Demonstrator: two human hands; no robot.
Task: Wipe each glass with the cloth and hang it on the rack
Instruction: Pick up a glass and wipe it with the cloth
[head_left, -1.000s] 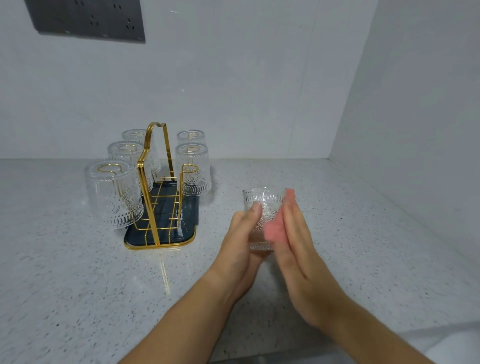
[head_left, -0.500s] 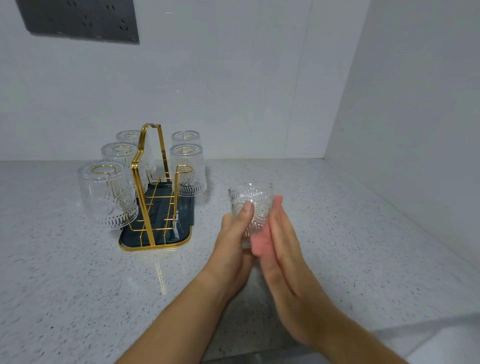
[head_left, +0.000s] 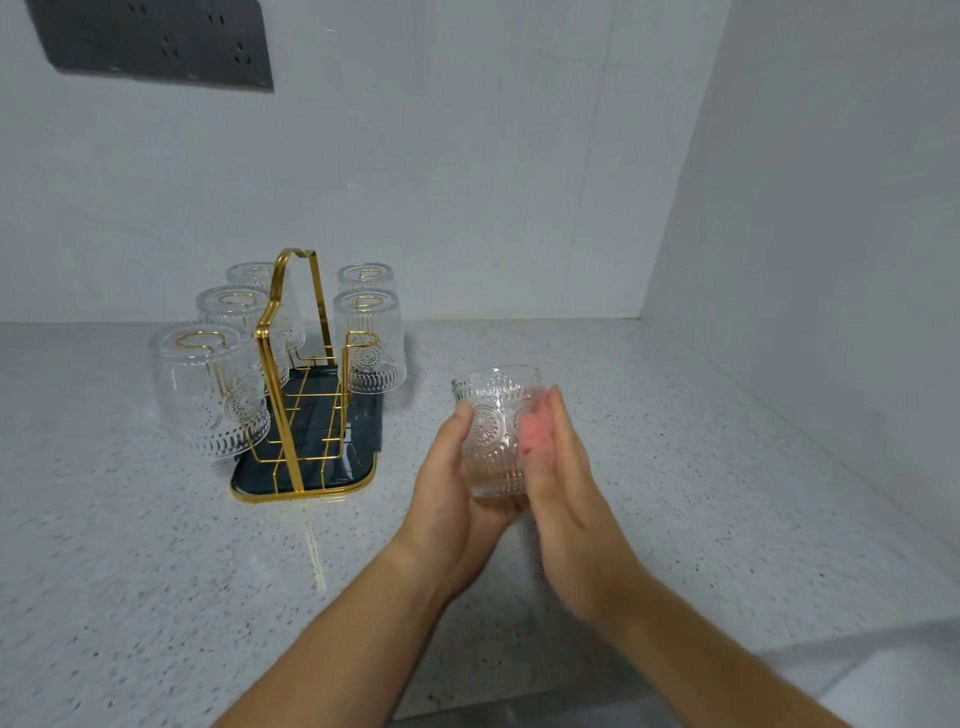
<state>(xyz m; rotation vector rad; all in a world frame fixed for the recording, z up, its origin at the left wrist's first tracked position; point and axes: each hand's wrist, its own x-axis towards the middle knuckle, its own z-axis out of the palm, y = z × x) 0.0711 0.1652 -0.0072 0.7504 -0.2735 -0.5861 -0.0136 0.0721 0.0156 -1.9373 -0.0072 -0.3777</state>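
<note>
A clear embossed glass is upright in my left hand, which cups its base and left side above the counter. My right hand lies flat against the glass's right side, pressing a small pink cloth onto it; only a strip of the cloth shows through the glass. To the left stands the gold wire rack on its dark tray. Several glasses hang upside down on it: the nearest on the left, one on the right, others behind. The front right peg is bare.
The speckled light counter runs to a white back wall and a side wall on the right. A dark socket panel sits high on the back wall. The counter's front edge is at the bottom right.
The glass and both hands have stayed in about the same spot while my right palm with the pink cloth has shifted slightly along the glass's side. The view has moved a little.
</note>
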